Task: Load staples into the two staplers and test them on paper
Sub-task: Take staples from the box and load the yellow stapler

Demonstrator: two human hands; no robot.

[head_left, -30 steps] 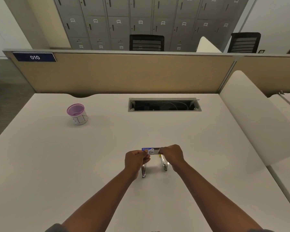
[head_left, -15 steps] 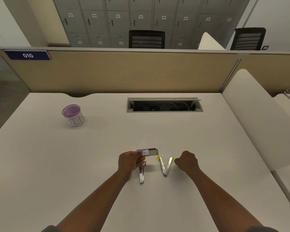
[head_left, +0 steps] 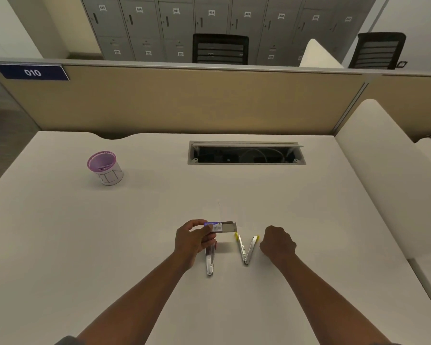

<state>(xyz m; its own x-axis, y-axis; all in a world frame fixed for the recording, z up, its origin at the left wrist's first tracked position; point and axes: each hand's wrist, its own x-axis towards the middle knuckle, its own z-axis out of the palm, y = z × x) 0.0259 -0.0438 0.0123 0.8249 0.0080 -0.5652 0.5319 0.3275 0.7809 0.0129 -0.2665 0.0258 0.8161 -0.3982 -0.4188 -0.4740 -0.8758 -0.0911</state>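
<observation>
Pale and wide, the table (head_left: 85, 245) ran under an office partition, and a person's two bare forearms reached across it toward the middle. Half a second earlier the scene looked much the same, but a second earlier both hands had met at the little staple box; the right hand had since drawn away to the right, which suggested staples may have been taken out for loading, though none could be made out. The left hand (head_left: 193, 241) pinched the staple box (head_left: 219, 226) between thumb and fingers, holding it just above the table with its tray slid out toward the right. The right hand (head_left: 278, 242) was curled into a loose fist just beside the right stapler; whether it held anything could not be told. Two staplers lay on the table, each swung open in a V: the left stapler (head_left: 210, 260) partly under the left hand, the right stapler (head_left: 246, 249), with yellow tips, between the two hands. Neither looked loaded yet, and a faint pale sheet, probably the test paper (head_left: 222, 211), lay just beyond the box. Farther off at the left stood a purple-rimmed cup (head_left: 105, 168) marked BIN, and a cable hatch (head_left: 246, 153) sat open near the partition.
</observation>
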